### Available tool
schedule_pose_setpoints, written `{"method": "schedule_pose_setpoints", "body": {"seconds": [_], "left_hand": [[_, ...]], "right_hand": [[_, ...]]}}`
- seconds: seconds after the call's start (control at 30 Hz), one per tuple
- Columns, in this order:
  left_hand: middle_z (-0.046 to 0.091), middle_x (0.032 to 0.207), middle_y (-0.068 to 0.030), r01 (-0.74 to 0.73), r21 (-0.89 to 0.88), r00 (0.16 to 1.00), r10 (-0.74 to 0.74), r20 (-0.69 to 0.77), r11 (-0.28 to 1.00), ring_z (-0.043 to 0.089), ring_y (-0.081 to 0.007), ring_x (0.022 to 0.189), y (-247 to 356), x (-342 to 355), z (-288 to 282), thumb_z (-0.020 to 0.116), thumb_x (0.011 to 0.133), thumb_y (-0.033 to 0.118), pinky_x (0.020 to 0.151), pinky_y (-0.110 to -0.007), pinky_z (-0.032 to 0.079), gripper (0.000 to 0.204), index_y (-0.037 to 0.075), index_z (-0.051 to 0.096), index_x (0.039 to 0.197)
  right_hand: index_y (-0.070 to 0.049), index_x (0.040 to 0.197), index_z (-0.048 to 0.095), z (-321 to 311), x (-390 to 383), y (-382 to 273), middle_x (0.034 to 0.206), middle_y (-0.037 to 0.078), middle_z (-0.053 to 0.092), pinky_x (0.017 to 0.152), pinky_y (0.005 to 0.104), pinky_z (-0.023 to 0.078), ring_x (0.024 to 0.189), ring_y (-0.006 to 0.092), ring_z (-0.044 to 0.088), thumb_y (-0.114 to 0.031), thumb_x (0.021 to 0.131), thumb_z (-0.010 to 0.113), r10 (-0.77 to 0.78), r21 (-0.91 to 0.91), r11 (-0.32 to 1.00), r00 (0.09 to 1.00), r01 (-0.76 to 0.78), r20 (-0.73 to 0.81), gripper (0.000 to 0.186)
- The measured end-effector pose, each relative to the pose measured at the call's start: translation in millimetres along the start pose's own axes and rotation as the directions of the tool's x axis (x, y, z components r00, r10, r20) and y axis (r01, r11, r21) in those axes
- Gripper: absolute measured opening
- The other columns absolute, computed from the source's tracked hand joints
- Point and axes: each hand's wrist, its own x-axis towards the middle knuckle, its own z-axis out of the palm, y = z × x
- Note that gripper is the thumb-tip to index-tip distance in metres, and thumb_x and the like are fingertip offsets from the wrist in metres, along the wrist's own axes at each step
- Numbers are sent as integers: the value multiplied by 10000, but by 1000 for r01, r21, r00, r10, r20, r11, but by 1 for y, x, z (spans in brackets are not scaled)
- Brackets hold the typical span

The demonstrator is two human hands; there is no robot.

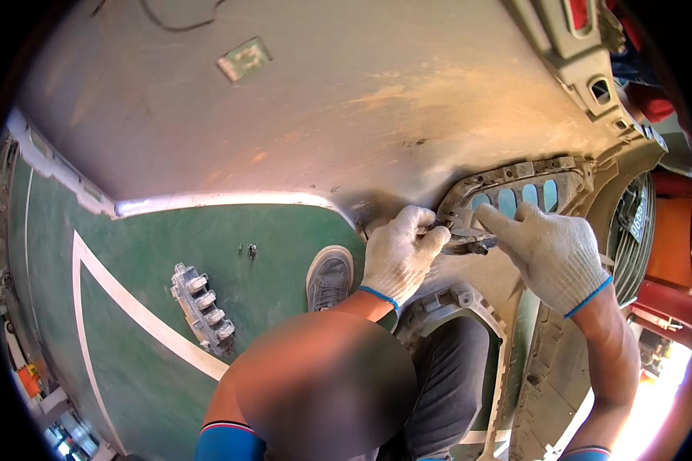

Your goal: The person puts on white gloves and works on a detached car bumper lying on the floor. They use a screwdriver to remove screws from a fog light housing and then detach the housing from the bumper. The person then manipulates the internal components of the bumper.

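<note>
Both my hands wear white knitted gloves with blue cuffs. They work at the inner side of a large, dusty grey car bumper (269,123). My left hand (400,257) is closed in a pinch on the end of a dark, dirty plastic piece (469,244) beside a bracket. My right hand (555,252) is at the other side of that piece, its fingers closed and bent toward the bracket; what they grip is hidden. The curved bracket (507,174) has several rounded slots and lies against the bumper just beyond my hands.
A ribbed grey plastic part (201,307) lies on the green floor (138,253) at left, near small dark bits (252,251). My shoe (331,276) stands under the bumper edge. A grille (637,238) is at right. Part of another person (653,104) shows at upper right.
</note>
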Motion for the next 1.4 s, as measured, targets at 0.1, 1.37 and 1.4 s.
{"method": "schedule_pose_setpoints", "body": {"seconds": [0.1,1.37,1.4], "left_hand": [[766,862,-93,-20,173,1000,15,27,985,677,-114,685,7,2,-2,795,936,215,634,-301,565,302,-16,720,1114],[752,1105,-211,-206,407,979,194,71,890,729,-382,999,13,-3,-18,713,956,205,849,-445,575,289,12,732,1171],[752,1095,-206,-209,436,978,194,80,875,723,-390,999,15,-4,-17,708,956,200,846,-451,573,281,17,733,1168]], "right_hand": [[-188,1254,647,-10,15,0,905,107,682,580,450,555,766,324,748,-105,922,631,-37,-72,997,999,39,36,342],[-170,1129,695,-35,61,-14,829,122,738,703,500,581,805,355,757,-159,946,632,-47,-246,954,898,169,437,194],[-150,1124,698,-33,56,-11,837,137,743,699,506,581,812,373,755,-157,946,623,-53,-196,971,925,136,376,193]]}}
